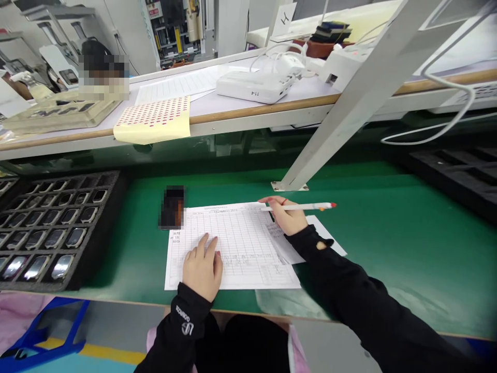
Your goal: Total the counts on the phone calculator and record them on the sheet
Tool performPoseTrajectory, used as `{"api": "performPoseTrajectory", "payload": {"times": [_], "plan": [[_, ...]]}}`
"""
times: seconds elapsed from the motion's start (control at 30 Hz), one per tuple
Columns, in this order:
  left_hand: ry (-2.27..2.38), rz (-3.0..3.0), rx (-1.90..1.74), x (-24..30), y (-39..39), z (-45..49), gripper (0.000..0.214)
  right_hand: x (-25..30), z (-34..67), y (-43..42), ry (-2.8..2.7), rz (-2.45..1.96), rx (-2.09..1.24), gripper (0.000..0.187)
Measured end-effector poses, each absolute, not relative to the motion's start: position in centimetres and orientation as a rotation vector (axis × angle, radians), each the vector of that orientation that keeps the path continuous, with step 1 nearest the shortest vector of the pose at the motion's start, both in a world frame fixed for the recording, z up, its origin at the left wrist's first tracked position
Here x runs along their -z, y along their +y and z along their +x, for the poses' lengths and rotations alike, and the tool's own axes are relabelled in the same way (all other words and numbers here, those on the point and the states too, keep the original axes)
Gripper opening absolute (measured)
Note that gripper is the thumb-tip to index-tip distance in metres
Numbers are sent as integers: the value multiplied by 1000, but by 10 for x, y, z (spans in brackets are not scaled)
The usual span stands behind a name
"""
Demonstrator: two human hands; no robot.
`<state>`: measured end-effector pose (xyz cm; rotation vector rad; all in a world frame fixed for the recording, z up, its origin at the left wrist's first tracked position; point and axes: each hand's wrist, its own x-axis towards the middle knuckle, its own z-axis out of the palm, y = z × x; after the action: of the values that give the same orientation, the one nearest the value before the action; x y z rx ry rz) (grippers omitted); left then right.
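A printed form (233,233) with a grid and some handwriting lies on the green bench top. My left hand (204,264) rests on its lower left part, fingers spread flat. In my right hand (286,215), at the form's upper right corner, is a white pen (306,206) with a red end, lying across the hand and pointing left. Another paper sheet (318,233) lies partly under the form and my right wrist. A dark phone-like object (173,207), blurred out in part, touches the form's upper left corner.
A black foam tray (99,228) holding several watch-like pieces stands at the left; another dark tray (462,166) is at the far right. A slanted metal post (334,114) is bolted behind the form. The shelf above holds a white box (252,87) and a yellow sticker sheet (153,122).
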<state>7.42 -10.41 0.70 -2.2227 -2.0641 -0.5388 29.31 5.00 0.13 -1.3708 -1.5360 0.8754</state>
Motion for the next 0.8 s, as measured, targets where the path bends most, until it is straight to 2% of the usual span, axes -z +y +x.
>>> {"api": "performPoseTrajectory", "payload": {"times": [0.07, 0.13, 0.3, 0.43, 0.8], "plan": [[-2050, -2223, 544, -7, -104, 74, 35, 0, 291, 53, -1395, -1438, -993, 32], [-2042, -2221, 545, -6, -104, 74, 35, 1, 291, 55, -1283, -1495, -1025, 34], [-2052, -2222, 544, -6, -105, 74, 35, 4, 295, 55, -1431, -1541, -743, 43], [-2053, -2233, 542, -7, -105, 74, 36, 8, 296, 55, -1524, -1526, -532, 40], [-2052, -2233, 558, -6, -104, 74, 35, 12, 297, 56, -1492, -1505, -544, 38]]}}
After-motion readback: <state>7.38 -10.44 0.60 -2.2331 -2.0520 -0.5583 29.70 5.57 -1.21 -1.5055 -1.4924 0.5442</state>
